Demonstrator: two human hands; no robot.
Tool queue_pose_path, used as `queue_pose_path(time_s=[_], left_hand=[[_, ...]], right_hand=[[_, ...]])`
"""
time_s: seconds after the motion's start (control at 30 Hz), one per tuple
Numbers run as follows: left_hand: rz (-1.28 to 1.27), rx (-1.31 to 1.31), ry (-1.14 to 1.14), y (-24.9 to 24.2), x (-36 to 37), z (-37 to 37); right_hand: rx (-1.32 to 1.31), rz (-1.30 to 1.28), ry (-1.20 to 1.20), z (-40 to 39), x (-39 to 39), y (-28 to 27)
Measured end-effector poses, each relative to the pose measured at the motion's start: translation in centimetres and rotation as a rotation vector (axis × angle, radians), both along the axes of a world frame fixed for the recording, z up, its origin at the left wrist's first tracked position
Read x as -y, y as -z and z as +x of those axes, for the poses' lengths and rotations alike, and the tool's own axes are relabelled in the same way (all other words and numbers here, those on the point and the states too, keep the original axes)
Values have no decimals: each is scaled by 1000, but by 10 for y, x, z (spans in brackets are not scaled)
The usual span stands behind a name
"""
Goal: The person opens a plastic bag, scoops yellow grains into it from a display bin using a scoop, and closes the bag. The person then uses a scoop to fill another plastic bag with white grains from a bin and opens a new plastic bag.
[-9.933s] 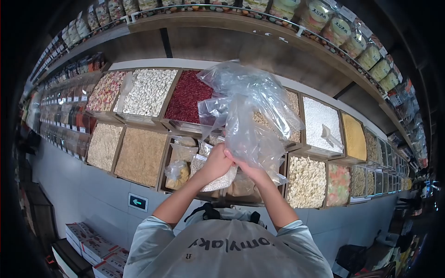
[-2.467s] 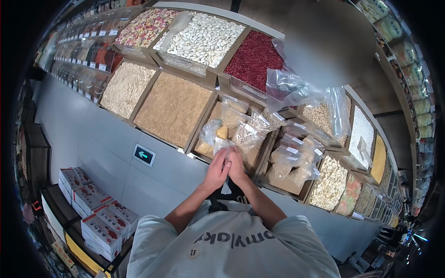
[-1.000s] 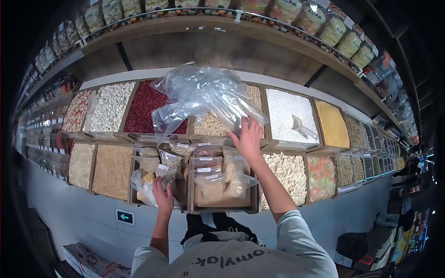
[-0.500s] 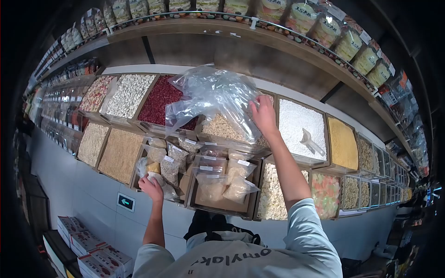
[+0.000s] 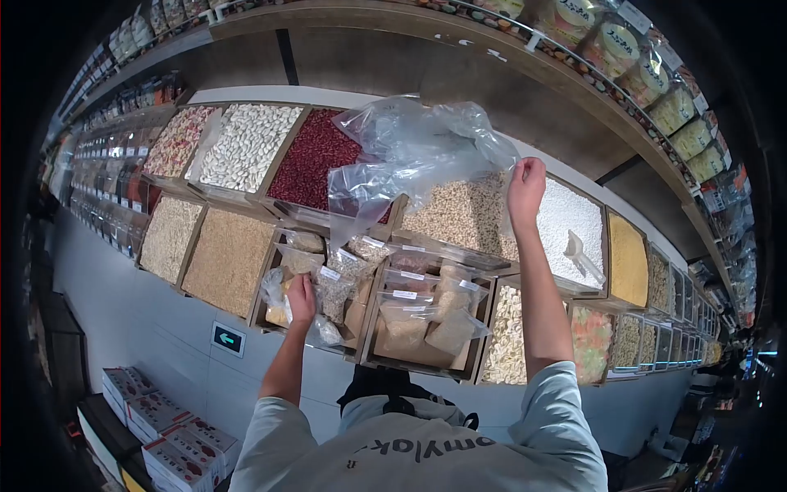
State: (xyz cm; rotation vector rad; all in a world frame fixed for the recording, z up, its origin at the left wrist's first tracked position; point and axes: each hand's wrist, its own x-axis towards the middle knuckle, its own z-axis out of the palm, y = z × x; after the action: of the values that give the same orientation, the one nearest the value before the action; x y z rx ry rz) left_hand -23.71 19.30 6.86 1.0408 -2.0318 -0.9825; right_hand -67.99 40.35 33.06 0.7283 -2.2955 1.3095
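My right hand (image 5: 525, 190) is closed in a pinch on the edge of a large clear plastic bag (image 5: 393, 152). The crumpled bag spreads over the red beans (image 5: 307, 168) and the back of a bin of pale beige beans (image 5: 463, 209). Lower left, my left hand (image 5: 301, 302) is closed among small clear bags (image 5: 332, 291) with white labels, in a wooden bin; what its fingers grip is hidden. Beside it, a bin (image 5: 385, 357) holds more labelled bags of grain (image 5: 451, 328).
White beans (image 5: 250, 143) and brown grain (image 5: 228, 250) fill bins to the left. To the right are a white grain bin (image 5: 566, 217) with a clear scoop (image 5: 580, 256) and a yellow grain bin (image 5: 627, 254). A shelf (image 5: 393, 33) with packets runs above. Printed boxes (image 5: 184, 451) stand on the floor.
My right hand has moved right and closed on the large bag's edge, stretching it rightward. My left hand has shifted up and right over the small bags. The camera view has shifted too.
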Motion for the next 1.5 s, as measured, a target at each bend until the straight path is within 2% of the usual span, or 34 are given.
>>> queue_pose_path(time_s=[0.07,0.2,0.3,0.37,0.53,0.6,0.67,0.73,0.8,0.87,0.9,0.97,1.03,1.07,1.17,1.3,1.4,1.5], left_hand=[[-14,105,-24,9,12,-1],[89,13,32,-1,21,-5],[184,-96,21,-11,27,1],[218,-97,21,-14,32,5],[316,-53,28,-47,36,13],[60,-155,-73,-50,41,16],[82,-202,-107,-70,43,9],[-158,-259,-66,-106,41,-9],[-284,-307,47,-142,39,-42],[-405,-324,169,-188,34,-86],[-464,-330,260,-218,31,-111],[-591,-128,408,-254,24,-157],[-640,40,562,-274,17,-209],[-650,31,572,-273,16,-231],[-742,456,752,-250,19,-289],[-778,414,737,-235,32,-322],[-739,536,739,-231,44,-344],[-808,412,724,-232,62,-366]], right_hand=[[-149,173,-41,-1,-4,8],[-23,37,-28,6,-16,0],[41,129,-26,15,-26,-20],[-165,202,10,22,-29,-32],[-222,234,-10,33,-36,-48],[-186,244,-6,46,-36,-59],[-233,302,-5,52,-41,-61],[-252,124,93,63,-47,-70],[-267,251,75,57,-58,-63],[-46,17,100,59,-70,-62],[-59,17,118,61,-76,-62],[85,-224,76,70,-87,-60],[72,-209,84,80,-97,-51],[62,-187,77,85,-102,-46],[90,-245,90,98,-119,-42],[116,-282,143,112,-145,-53],[119,-296,155,116,-164,-49],[163,-353,142,122,-173,-55]])
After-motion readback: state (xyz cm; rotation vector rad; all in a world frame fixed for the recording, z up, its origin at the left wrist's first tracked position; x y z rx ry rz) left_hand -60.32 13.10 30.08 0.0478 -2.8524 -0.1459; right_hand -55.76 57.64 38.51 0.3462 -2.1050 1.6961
